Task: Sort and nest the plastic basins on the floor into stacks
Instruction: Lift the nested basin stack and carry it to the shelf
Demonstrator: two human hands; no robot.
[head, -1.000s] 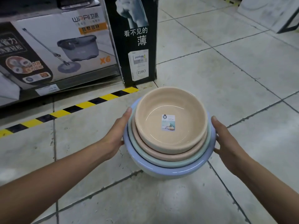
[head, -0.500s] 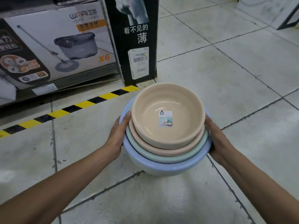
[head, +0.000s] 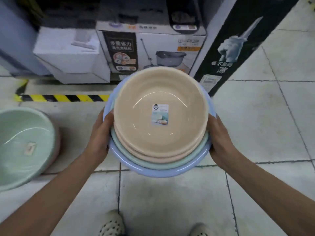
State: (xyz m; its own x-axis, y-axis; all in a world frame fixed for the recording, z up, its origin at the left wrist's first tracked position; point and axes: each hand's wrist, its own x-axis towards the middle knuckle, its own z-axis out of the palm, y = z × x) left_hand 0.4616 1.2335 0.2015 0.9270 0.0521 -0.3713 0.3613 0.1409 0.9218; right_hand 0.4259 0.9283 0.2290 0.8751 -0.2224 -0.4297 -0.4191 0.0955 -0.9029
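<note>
I hold a nested stack of basins off the floor in front of me. The top basin is beige [head: 160, 92] with a sticker in its bottom; under it sit another beige rim, a mint green rim [head: 153, 165] and a large blue basin [head: 162, 172] at the bottom. My left hand [head: 100, 133] grips the stack's left rim and my right hand [head: 219, 138] grips its right rim. A second stack stands on the floor at the left: a mint green basin [head: 20, 143] nested in a pink one [head: 57, 147].
Boxed mop sets [head: 153, 48] and a white box [head: 71, 55] line the back behind a yellow-black floor stripe [head: 64, 98]. A tall black carton [head: 230, 48] stands at the back right. My feet in perforated shoes [head: 110, 223] are below the stack on the tiled floor.
The stack has been lifted from the floor and brought closer to me. The view has swung left and down, bringing the green-and-pink stack and my feet into sight.
</note>
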